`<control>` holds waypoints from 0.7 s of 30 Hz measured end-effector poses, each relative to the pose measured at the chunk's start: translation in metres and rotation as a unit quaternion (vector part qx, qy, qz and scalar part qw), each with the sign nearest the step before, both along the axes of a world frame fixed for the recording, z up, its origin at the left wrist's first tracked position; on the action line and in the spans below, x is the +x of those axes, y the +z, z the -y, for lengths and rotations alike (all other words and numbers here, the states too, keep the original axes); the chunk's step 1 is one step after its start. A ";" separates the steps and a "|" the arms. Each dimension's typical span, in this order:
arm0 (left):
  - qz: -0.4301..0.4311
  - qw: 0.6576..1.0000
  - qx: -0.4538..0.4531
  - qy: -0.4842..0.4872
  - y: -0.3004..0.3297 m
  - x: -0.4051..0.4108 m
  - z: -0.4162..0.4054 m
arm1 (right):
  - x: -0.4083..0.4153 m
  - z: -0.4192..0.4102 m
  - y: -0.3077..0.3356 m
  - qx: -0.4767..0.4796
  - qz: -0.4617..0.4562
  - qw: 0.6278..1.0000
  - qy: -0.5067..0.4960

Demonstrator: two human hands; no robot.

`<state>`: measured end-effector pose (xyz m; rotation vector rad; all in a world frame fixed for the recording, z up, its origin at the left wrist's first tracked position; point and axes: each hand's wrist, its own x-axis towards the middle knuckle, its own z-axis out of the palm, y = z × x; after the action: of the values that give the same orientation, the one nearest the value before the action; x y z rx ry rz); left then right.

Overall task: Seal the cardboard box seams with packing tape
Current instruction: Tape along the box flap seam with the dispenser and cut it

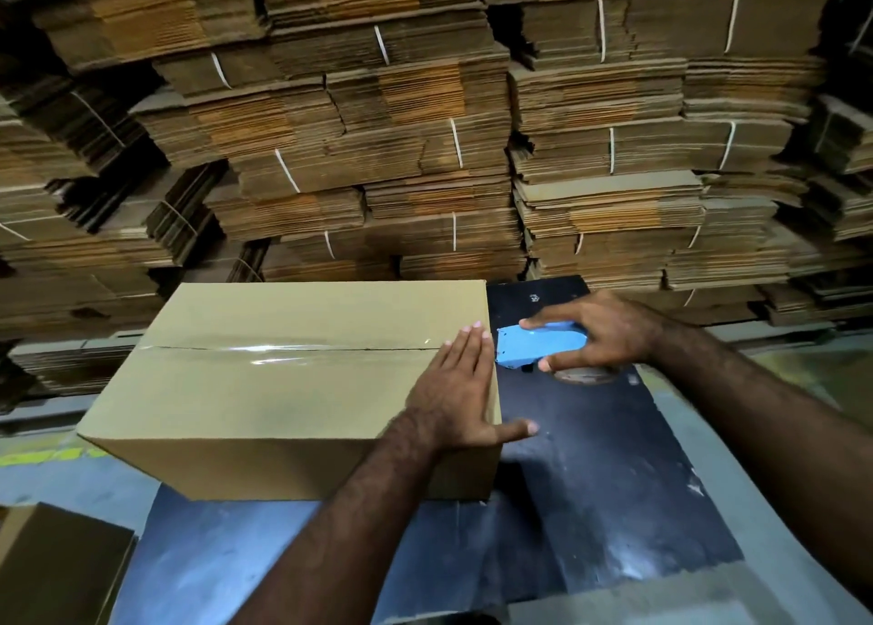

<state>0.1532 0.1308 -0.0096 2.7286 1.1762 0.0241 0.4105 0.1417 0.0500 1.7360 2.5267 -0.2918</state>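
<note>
Head view: left hand (456, 390) flat on matte cardboard box (264, 388); glossy tape (283, 351)

Dim warm light, tape (293, 351) glare, curved blurry edges.

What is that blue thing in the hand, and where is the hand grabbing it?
The right hand grips a blue tape dispenser around its rear body, fingers on top, thumb beneath. The left hand holds nothing; it presses flat on the cardboard box.
</note>
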 end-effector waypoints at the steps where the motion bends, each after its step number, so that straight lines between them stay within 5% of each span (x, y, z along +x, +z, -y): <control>1: -0.003 1.000 0.012 0.003 -0.004 0.001 -0.001 | 0.000 0.002 -0.001 0.004 -0.001 1.000 -0.003; 16: 0.003 0.996 0.058 0.074 -0.013 -0.002 -0.004 | 0.007 0.002 0.030 0.111 0.001 0.992 0.057; 21: 0.023 0.996 0.063 0.058 -0.016 -0.003 -0.005 | 0.006 -0.007 0.018 0.066 0.039 0.996 0.051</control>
<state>0.1500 0.1355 -0.0251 2.7454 1.3628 0.1793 0.4164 0.1487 0.0684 1.6175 2.6212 -0.0520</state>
